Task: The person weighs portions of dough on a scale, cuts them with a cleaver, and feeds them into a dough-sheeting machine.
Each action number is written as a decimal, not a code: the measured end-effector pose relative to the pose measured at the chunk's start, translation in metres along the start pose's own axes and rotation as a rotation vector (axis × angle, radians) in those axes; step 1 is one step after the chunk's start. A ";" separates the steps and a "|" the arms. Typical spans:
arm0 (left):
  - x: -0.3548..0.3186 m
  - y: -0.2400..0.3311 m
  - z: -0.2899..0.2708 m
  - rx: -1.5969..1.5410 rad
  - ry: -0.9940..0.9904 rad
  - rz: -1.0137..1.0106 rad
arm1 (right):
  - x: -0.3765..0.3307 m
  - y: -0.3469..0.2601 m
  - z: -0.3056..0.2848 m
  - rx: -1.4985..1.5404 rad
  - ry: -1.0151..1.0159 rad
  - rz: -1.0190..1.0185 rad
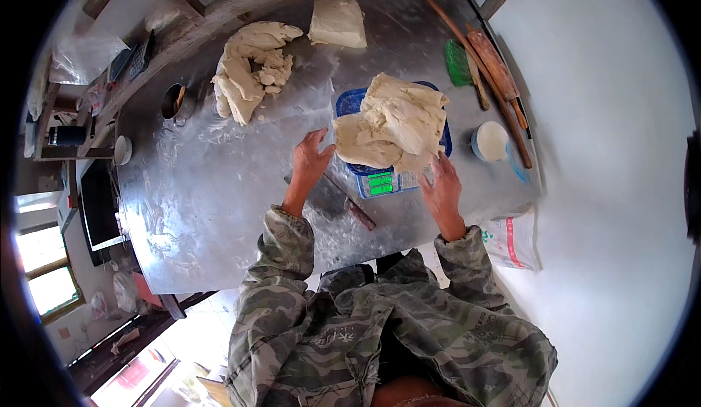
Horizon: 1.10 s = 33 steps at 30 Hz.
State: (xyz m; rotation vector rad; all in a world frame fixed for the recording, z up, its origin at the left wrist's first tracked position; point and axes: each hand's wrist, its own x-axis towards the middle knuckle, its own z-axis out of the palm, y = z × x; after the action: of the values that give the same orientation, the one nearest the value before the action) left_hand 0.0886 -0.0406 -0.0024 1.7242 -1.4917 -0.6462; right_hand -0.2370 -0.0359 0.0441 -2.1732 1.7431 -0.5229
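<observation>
Between left fingers (pixel 315 137) and right fingers (pixel 440 166), dough (pixel 398 118) overhangs a tray (pixel 347 102).

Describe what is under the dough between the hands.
A blue tray on a scale, whose green display shows. The dough covers most of the tray; the scale's top is hidden.

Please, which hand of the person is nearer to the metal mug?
Left: the left hand is to the right of the metal mug and lower in view; the right hand is much farther right.
</observation>
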 end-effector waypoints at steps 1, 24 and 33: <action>-0.003 0.001 0.001 0.006 -0.003 0.001 | -0.008 0.006 0.002 0.008 0.005 0.005; 0.009 0.062 0.049 0.319 -0.159 0.199 | -0.004 -0.001 -0.006 0.117 -0.048 -0.106; 0.047 0.093 0.062 0.340 -0.217 0.438 | 0.059 -0.012 -0.019 -0.024 -0.023 -0.221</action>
State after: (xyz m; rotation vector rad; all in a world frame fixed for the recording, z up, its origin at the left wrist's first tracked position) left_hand -0.0062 -0.1034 0.0399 1.5187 -2.1506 -0.3682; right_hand -0.2245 -0.0913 0.0719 -2.3935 1.5132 -0.5288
